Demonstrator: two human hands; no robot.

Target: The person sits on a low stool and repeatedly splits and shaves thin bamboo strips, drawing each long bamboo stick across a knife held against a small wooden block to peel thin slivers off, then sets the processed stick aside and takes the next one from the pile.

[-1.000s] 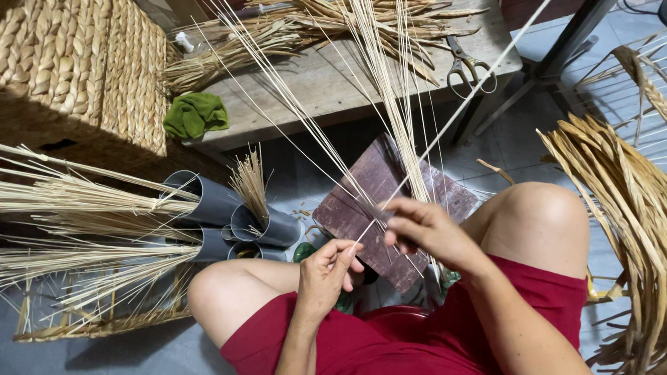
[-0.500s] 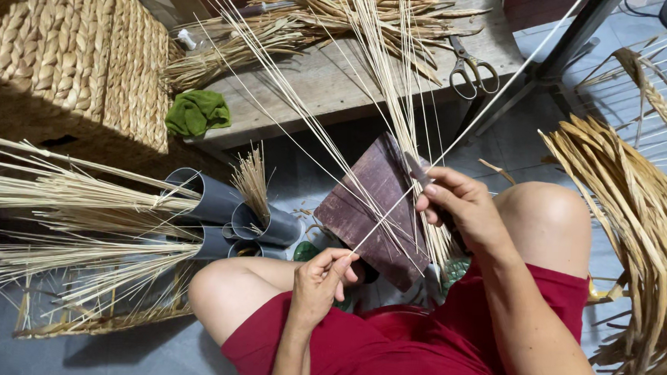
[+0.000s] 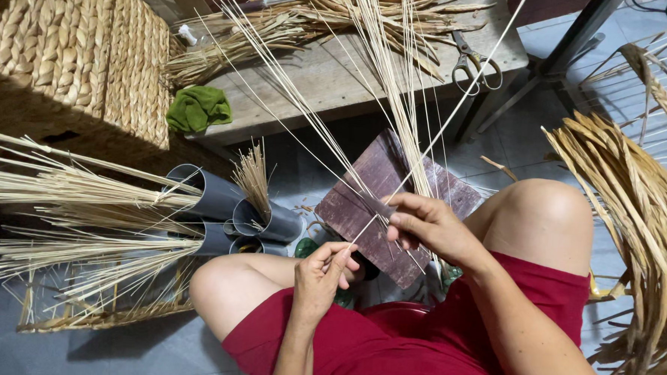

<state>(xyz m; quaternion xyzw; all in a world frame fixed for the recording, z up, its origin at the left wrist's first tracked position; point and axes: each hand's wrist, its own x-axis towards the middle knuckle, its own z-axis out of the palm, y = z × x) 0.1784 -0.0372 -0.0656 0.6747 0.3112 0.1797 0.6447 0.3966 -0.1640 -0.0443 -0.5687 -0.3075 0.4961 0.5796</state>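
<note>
We find the person seated with a dark wooden board (image 3: 393, 205) propped between the knees; we place everything else relative to it. The right hand (image 3: 429, 228) rests on the board's middle, its fingers (image 3: 403, 213) closed over the gathered bases of the thin pale reeds (image 3: 383, 77) that fan upward from the board. The left hand (image 3: 322, 273) sits just below the board's lower edge, fingers pinched shut on the lower end of a single reed strand (image 3: 425, 158) running diagonally up across the board.

In our judgement the work goes best if the right hand keeps the bases pinned flat against the board while the left draws its strand taut and straight, without kinking it.

Beyond the board stands the tabletop (image 3: 338, 83), carrying scissors (image 3: 470, 62) and a green cloth (image 3: 197, 108). Left of the board lie grey tubes (image 3: 220, 197) holding reed bundles. What lies under the right palm is hidden, possibly a woven start; we cannot tell. The reed tips are cut off by the frame's top.
</note>
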